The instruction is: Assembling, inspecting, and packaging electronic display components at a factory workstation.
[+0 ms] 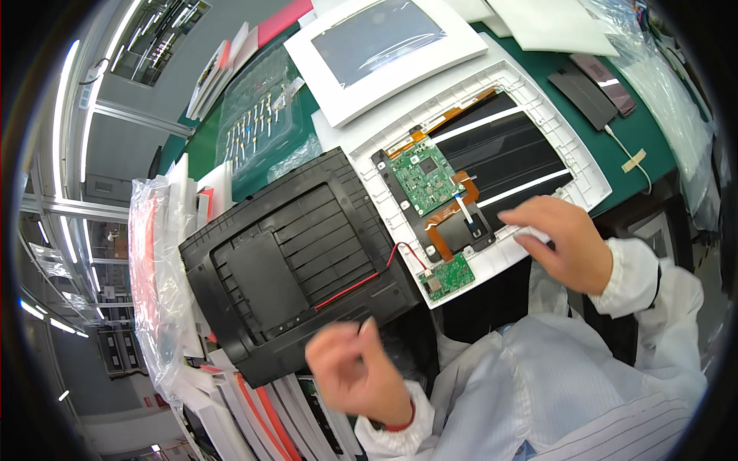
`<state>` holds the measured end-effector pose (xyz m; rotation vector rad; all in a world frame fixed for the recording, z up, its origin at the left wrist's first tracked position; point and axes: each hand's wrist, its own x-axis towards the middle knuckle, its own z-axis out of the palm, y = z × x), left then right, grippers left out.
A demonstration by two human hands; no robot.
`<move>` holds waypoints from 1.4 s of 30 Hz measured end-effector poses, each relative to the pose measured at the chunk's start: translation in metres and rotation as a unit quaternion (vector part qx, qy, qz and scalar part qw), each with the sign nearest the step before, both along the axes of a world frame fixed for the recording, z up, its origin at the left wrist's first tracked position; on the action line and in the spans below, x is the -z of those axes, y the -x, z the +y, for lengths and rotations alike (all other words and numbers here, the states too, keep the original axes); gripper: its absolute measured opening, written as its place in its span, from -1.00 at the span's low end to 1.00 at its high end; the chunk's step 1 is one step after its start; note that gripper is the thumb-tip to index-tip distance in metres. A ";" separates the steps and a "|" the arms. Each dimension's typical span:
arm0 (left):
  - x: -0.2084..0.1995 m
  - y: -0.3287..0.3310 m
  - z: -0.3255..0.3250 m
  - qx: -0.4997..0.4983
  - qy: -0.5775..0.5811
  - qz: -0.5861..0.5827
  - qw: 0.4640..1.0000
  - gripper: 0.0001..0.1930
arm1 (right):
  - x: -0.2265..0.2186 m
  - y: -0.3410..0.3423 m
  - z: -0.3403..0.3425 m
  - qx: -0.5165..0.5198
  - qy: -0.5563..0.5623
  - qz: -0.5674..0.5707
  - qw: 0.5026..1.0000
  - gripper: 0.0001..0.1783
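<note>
My left hand (357,370) is raised near the front edge of a black plastic back cover (265,265), fingers bent and blurred by motion. My right hand (565,242) hovers by the near right edge of a white display housing (588,173), thumb and forefinger apart, with no object visible between them. Inside the housing lie a large green circuit board (427,175), a smaller green board (451,278) at the near corner and orange flat cables (440,242). A red and black wire (346,292) runs from the small board across the black cover.
A white-framed screen (380,38) lies behind the housing. At the far left, a clear plastic tray (257,115) holds several small cables. Two dark flat devices (584,98) lie at the far right, one with a white cable. Plastic-wrapped foam sheets (157,269) stand along the left side.
</note>
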<state>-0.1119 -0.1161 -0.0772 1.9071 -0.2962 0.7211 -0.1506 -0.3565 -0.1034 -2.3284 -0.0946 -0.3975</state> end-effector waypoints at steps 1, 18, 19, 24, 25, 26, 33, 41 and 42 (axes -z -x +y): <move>0.010 0.012 0.009 -0.026 0.038 -0.004 0.999 -0.74 | 0.002 0.006 -0.001 0.005 0.006 0.004 1.000 -0.72; 0.082 0.016 0.032 0.030 0.266 0.342 0.901 -0.71 | -0.008 -0.045 -0.001 0.021 -0.192 0.265 0.945 -0.77; 0.083 0.014 0.034 0.040 0.246 0.352 0.902 -0.71 | -0.006 -0.051 -0.002 0.024 -0.193 0.270 0.943 -0.77; 0.071 0.012 0.043 0.077 0.208 0.449 0.865 -0.67 | -0.004 -0.070 -0.002 0.086 -0.427 0.431 0.790 -0.73; 0.066 0.009 0.046 0.083 0.185 0.501 0.841 -0.67 | -0.004 -0.071 0.000 0.100 -0.433 0.427 0.788 -0.73; 0.057 0.005 0.051 0.079 0.103 0.615 0.778 -0.73 | -0.004 -0.073 0.001 0.104 -0.432 0.429 0.787 -0.73; -0.031 -0.029 0.027 0.354 -0.256 0.594 0.676 -0.69 | -0.003 -0.081 0.006 0.174 -0.418 0.435 0.778 -0.70; -0.004 -0.079 -0.061 0.321 -0.253 0.193 0.892 -0.92 | 0.013 -0.086 0.015 0.203 -0.407 0.374 0.808 -0.79; 0.003 -0.088 -0.069 0.305 -0.244 0.185 0.902 -0.93 | 0.011 -0.088 0.018 0.200 -0.413 0.374 0.806 -0.80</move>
